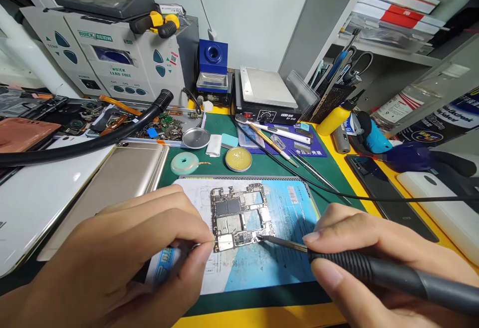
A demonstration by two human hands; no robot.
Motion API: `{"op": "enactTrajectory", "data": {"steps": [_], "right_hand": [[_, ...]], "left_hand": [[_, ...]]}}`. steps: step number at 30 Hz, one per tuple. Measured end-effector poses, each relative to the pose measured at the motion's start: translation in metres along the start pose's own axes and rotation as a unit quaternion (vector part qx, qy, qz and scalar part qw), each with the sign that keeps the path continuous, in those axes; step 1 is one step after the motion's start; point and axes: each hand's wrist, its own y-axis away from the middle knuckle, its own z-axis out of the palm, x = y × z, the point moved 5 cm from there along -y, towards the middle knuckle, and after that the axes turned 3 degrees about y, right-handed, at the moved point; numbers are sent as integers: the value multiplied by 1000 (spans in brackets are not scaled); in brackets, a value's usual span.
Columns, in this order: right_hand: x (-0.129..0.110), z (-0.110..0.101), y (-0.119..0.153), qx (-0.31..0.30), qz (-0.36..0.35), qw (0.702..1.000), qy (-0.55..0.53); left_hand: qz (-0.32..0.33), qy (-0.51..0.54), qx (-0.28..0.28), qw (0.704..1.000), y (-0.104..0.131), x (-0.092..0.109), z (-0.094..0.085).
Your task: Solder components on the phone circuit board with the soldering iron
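Observation:
A phone logic board [227,207] lies on a blue and white printed sheet [295,263] in front of me. My right hand [364,230] grips a black soldering iron [404,278] around its ribbed sleeve. The iron's tip touches or hovers just over the lower right part of the board; I cannot tell which. At the board's lower left corner, my left hand [149,240] is closed in a pinch. Between thumb and forefinger, what it holds is too small to make out. A strip with blue and white print shows beneath that hand.
Behind the sheet sit an open tin of yellow paste [238,159], a spool [184,162] and tweezers [314,170]. A black cable [374,198] crosses on the right. A hot air station [112,58] and heating plate [267,88] stand behind. Phones [392,193] lie at both sides.

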Motion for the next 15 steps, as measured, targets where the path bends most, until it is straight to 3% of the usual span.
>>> {"op": "enactTrajectory", "data": {"steps": [15], "right_hand": [[-1, 0, 1, -3, -14, 1000, 5]], "left_hand": [[36, 9, -3, 999, -2, 0, -5]]}}
